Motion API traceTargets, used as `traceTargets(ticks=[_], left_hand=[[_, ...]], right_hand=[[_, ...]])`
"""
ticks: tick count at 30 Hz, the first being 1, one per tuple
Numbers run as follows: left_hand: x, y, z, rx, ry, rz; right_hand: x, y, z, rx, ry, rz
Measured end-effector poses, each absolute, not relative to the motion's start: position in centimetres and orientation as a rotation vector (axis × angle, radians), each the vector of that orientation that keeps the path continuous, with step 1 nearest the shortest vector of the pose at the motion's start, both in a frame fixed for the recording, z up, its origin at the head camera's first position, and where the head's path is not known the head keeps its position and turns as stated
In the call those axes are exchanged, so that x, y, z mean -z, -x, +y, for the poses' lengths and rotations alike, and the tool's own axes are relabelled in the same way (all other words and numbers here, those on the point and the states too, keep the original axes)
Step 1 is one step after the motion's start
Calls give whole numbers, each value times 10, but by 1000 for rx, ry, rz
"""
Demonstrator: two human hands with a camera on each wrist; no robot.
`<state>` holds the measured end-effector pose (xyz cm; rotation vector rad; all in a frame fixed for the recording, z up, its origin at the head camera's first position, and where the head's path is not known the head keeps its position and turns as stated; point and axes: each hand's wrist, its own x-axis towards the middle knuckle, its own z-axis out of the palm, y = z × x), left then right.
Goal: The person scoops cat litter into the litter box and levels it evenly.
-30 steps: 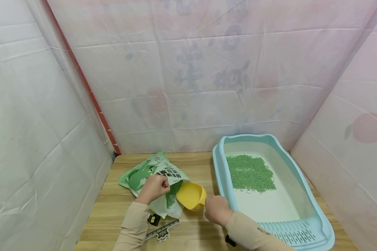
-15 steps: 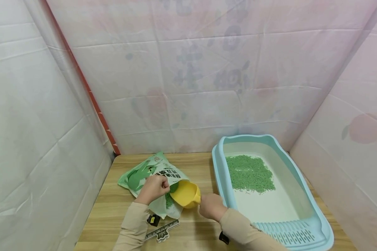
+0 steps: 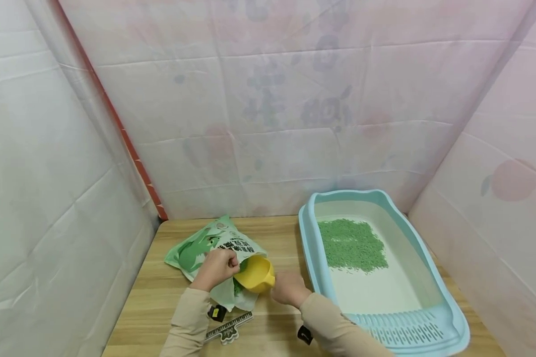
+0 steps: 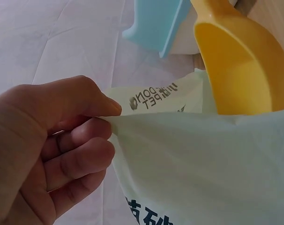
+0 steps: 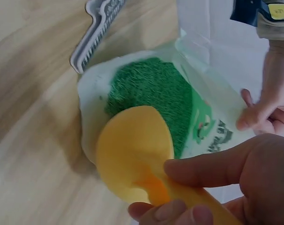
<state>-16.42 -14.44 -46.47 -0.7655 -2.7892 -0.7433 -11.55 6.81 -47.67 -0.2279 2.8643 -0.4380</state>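
Note:
A green-and-white bag of cat litter (image 3: pixel 205 243) lies on the table with its mouth facing right. My left hand (image 3: pixel 218 267) pinches the upper edge of that mouth between thumb and fingers, lifting it open. In the right wrist view, green litter pellets (image 5: pixel 146 84) fill the inside of the bag. My right hand (image 3: pixel 289 288) grips the handle of a yellow scoop (image 3: pixel 256 274). The scoop's front end is inside the bag mouth, partly hidden by the bag's edge in the left wrist view, and its bowl looks bare.
To the right stands a light-blue litter box (image 3: pixel 313 248) with a patch of green pellets (image 3: pixel 353 245) on its floor. A sealing clip (image 3: pixel 229 328) with a toothed black-and-white edge lies below the bag on the wooden table (image 3: pixel 147 302). White sheets hang around the table.
My right hand has moved left, pushing the yellow scoop further into the bag mouth. My left hand keeps its hold on the bag edge.

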Motion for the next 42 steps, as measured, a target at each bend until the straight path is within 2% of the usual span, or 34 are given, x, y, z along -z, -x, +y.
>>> traceTargets(ticks=[10,18,25,34,42], left_hand=[[469,165,-144,716,772,-2758],[469,164,-146,746,771,-2721],[469,166,-147,740,772,-2748],[469,164,-149,717,764,-2749],[470,165,-149,744,779,-2730]], right_hand=[[504,118,51,533,196,2932],[508,122,49,626,159,2952],[542,116,57,646,215,3091],[573,98,61,745,-27,2995],[573,100,65,672,-51,3032]])
